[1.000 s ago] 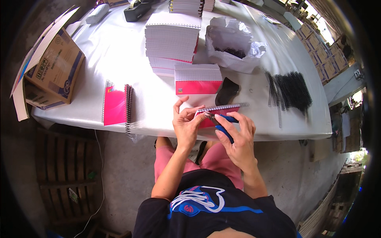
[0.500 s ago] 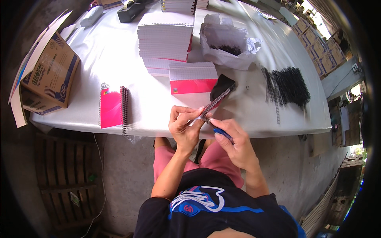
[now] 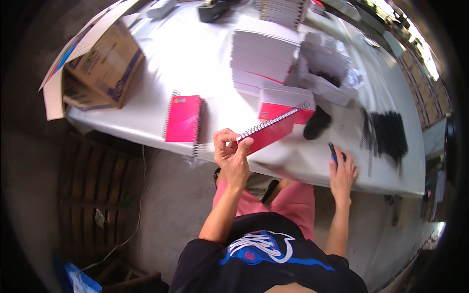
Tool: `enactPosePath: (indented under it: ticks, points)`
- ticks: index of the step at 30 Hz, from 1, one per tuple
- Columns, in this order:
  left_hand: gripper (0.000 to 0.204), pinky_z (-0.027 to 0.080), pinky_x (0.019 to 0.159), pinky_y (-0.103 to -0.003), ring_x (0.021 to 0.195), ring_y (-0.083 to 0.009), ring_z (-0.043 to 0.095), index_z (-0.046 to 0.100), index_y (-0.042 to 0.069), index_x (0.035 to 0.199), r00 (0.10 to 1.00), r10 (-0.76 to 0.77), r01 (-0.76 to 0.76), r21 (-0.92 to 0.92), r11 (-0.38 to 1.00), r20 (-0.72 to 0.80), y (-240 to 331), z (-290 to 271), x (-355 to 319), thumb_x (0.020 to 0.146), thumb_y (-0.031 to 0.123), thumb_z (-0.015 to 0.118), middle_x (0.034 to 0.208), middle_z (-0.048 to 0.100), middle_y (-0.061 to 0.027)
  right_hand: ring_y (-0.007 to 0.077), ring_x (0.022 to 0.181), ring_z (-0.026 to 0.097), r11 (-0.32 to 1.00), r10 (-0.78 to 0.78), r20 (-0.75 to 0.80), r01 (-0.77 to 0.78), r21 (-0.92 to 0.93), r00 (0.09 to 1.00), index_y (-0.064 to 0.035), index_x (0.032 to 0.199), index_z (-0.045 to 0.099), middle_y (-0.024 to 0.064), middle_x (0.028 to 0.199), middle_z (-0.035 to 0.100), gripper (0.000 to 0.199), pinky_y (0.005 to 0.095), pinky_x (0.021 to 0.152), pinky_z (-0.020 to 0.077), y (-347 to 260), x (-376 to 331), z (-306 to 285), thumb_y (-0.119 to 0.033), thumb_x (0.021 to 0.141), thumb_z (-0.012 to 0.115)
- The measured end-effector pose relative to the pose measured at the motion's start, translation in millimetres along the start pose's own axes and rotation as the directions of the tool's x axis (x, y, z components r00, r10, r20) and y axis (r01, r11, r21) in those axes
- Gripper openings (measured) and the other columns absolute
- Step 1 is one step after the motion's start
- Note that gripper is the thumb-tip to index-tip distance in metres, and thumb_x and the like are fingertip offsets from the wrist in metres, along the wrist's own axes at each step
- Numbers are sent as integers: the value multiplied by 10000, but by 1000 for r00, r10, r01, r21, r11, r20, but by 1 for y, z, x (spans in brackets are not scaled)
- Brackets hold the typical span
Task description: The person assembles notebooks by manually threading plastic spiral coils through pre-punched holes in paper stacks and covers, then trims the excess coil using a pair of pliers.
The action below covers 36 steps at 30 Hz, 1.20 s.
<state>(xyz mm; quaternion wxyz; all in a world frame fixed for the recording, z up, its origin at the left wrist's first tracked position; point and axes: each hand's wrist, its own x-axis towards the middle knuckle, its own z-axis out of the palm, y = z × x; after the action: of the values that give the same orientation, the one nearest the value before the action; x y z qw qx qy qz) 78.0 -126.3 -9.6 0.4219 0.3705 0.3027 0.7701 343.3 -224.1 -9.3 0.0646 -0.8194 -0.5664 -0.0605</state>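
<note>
My left hand [image 3: 232,158] pinches the end of a red spiral notebook [image 3: 273,133], which is tilted with its coil edge up over the table's front edge. The dark coil runs along the top edge and sticks out past the far end. To the right, my right hand [image 3: 344,175] is at the table edge with its fingers around pliers [image 3: 336,155] with blue handles, their dark jaws pointing away from me. Behind the notebook stands a short stack of red-covered notebooks [image 3: 304,117]. A black cloth-like item [image 3: 317,123] lies between that stack and the pliers.
A tall stack of pages [image 3: 266,51] stands at the back middle, beside a white bag [image 3: 317,61] holding dark coils. Black coils [image 3: 388,134] lie in a pile at right. Bound red notebooks [image 3: 183,119] lie at left, near a cardboard box [image 3: 105,63].
My right hand has moved away from the notebook, rightward to the table with the pliers. My left hand still holds the notebook, now turned flatter. The whole view has shifted.
</note>
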Motion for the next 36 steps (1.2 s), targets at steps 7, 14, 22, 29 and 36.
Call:
enactPosePath:
  ticks: [7,14,22,29,36]
  points:
    - [191,454,765,-219,837,-55,507,510,53,972,993,-106,95,-171,981,-51,39,-26,6,962,237,560,1014,500,1,264,1282,405,346,-287,-311,401,848,906,-94,1381,442,149,1412,397,543,420,1067,308,-114,35,-46,-255,896,626]
    - [210,409,740,-228,802,-71,458,483,56,832,982,163,-125,323,938,-94,86,-76,43,966,196,563,932,450,-6,138,901,602,-135,-502,-148,91,987,852,-27,1212,573,90,1022,655,430,253,816,473,-245,86,-62,31,800,682]
    - [363,424,813,-340,943,-229,495,577,-19,779,938,344,-44,975,216,-34,50,-149,72,897,318,647,1007,471,-114,253,971,651,417,-726,14,425,803,687,-152,1093,693,127,1054,683,320,367,881,484,-362,146,10,-324,822,685]
    - [497,377,956,-394,1182,-279,446,483,40,1279,961,267,-99,825,556,-65,39,-136,70,927,373,588,1279,441,-150,259,1038,611,301,-576,-168,399,866,800,-130,1191,619,106,1221,595,390,430,941,412,-346,131,37,-397,910,569]
    - [320,421,974,-430,1171,-326,522,586,8,1142,842,442,-487,789,374,310,65,-58,57,844,79,675,1207,530,-162,220,892,644,13,-463,-564,641,767,684,-68,1028,680,100,1051,648,198,355,810,508,-223,78,-44,-53,831,661]
